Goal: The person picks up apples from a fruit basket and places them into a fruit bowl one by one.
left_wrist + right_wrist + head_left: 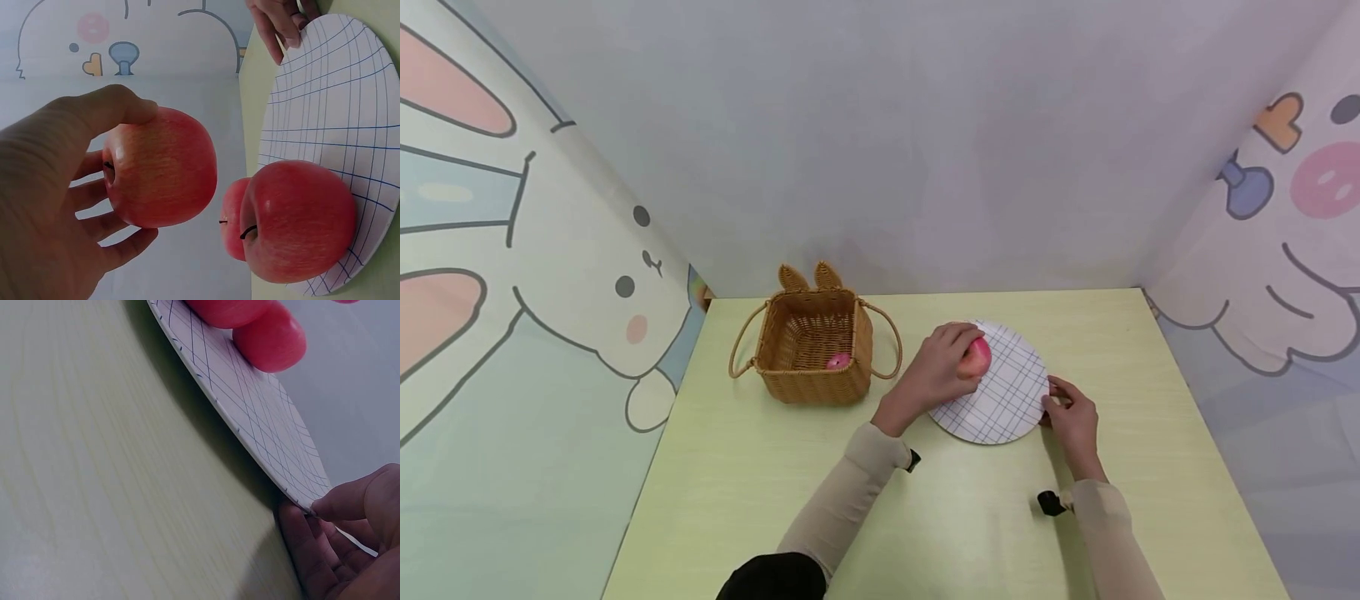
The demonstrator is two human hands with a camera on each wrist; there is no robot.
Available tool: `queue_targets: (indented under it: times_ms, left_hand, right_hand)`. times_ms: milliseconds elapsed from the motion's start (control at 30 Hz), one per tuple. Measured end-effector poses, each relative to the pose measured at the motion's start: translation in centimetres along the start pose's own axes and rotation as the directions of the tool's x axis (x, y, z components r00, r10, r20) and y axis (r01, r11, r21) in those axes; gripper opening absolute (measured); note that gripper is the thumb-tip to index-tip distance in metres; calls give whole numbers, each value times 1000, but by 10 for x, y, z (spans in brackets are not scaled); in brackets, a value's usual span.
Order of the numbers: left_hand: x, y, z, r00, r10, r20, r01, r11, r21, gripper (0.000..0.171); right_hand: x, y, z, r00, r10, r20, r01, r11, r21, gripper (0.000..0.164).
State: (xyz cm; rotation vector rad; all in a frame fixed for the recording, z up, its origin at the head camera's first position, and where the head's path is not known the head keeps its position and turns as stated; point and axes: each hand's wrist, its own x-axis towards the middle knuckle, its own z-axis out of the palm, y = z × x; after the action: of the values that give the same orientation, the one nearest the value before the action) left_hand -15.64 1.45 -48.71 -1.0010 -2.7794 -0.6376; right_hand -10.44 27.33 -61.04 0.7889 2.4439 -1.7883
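My left hand [936, 367] grips a red apple [164, 169] between thumb and fingers, above the left side of a round white plate [1000, 410] with a blue grid pattern. Beneath it, two more red apples sit on the plate, a nearer apple [300, 222] and one partly hidden behind it [234, 219]; in the head view my left hand covers most of them. At the plate's right edge, my right hand [1072, 421] pinches the rim, thumb on top and fingers underneath, as the right wrist view shows.
Left of the plate stands a brown wicker basket [812, 387] with two side handles and ear shapes at its back. A small pink object [838, 361] lies inside it. Printed cartoon cloth walls enclose the pale yellow-green table [970, 533] at the back and sides.
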Motion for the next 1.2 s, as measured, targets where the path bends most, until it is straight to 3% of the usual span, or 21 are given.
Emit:
queue_targets:
  times_ms: [233,467,567,867,1200]
  left_hand:
    - [7,3,22,996,78,38,-82,989,121,61]
    - [12,9,38,989,99,114,-125,961,245,60]
    - [14,10,43,985,110,133,-141,956,257,59]
    - [16,15,62,975,54,216,-110,961,255,55]
    - [17,21,66,951,2,308,-90,957,274,57]
  right_hand:
    - [1,0,0,1000,4,-3,-4,1000,-11,51]
    - [0,0,-1,1000,-5,-6,5,1000,-13,51]
    - [0,0,-1,1000,-3,-5,3,1000,-10,50]
    - [-1,-1,-2,1000,4,7,-4,1000,-7,50]
    - [0,0,-1,1000,-7,0,7,1000,0,50]
